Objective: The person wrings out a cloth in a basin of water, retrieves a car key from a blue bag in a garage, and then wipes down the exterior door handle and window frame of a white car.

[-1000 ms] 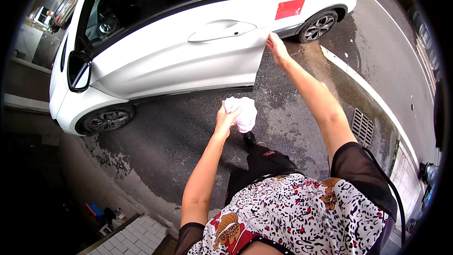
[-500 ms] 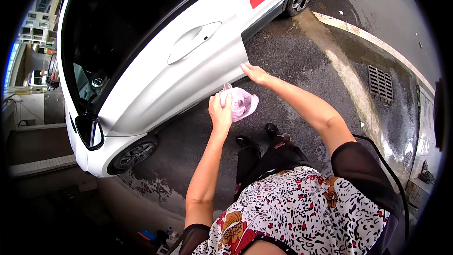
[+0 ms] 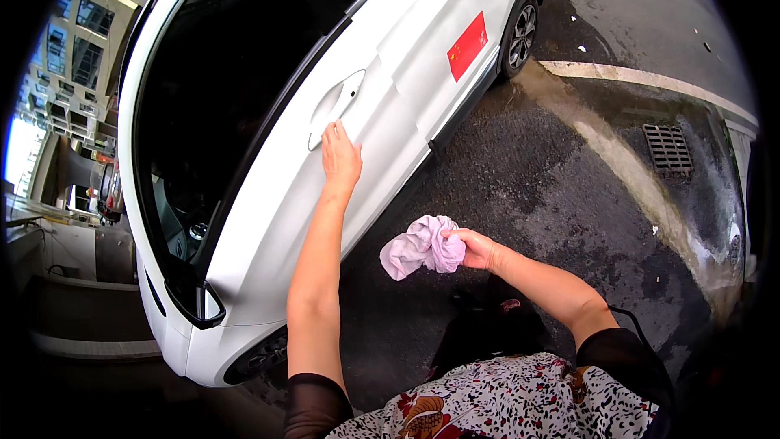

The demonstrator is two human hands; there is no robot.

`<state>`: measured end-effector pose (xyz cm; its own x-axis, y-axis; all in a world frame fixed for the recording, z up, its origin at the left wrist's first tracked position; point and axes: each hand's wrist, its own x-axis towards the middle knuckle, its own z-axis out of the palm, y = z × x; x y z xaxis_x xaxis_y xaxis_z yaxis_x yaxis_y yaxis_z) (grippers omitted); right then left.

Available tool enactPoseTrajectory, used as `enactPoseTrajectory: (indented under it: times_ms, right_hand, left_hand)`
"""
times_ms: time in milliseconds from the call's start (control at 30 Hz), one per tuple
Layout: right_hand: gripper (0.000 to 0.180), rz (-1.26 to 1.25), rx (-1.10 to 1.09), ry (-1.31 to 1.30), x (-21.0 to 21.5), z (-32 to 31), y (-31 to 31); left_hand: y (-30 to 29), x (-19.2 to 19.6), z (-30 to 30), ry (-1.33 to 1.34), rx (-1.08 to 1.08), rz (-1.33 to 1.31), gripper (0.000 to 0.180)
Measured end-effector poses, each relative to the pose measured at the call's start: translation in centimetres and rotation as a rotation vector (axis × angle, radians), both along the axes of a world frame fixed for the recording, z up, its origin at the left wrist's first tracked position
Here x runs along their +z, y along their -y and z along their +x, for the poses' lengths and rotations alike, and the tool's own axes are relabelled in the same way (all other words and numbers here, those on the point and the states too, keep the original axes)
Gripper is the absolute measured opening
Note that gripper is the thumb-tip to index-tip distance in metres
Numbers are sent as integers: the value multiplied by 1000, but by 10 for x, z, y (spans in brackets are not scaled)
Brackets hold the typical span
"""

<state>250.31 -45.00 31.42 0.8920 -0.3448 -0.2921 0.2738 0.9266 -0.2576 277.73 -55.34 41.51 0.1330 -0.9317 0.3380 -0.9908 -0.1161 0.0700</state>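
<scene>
Dark asphalt (image 3: 520, 175) below the fingers (image 3: 458, 235); I judge the pink cloth (image 3: 418, 248), pinched in the right hand (image 3: 478, 249), light and limp, best held by bunched folds; left hand (image 3: 341, 156) at the door handle (image 3: 349, 91), grip unclear to me.

Toward 5 o'clock, the pink cloth (image 3: 421, 250) hides some fingers of the right hand (image 3: 477, 249). At 7 o'clock the front wheel (image 3: 262, 356) is dim and partly covered. The dark window (image 3: 211, 97) at 10 o'clock conceals most of the cabin; the upper edge crops the white car (image 3: 272, 223) at 12.
</scene>
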Motion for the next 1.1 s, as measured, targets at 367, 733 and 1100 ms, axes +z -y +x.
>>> enactPoseTrajectory:
  times_ms: [367,733,1100]
  right_hand:
    - [40,-698,-465,-337,9,91,195]
    - [45,-1460,-1444,-1025,-2,220,329]
    - [38,-896,-528,-1078,-118,237,187]
  left_hand:
    - [54,-33,75,255,-52,-118,36]
    - [64,-47,77,273,-51,-231,30]
    - [63,-45,89,345,-80,-273,26]
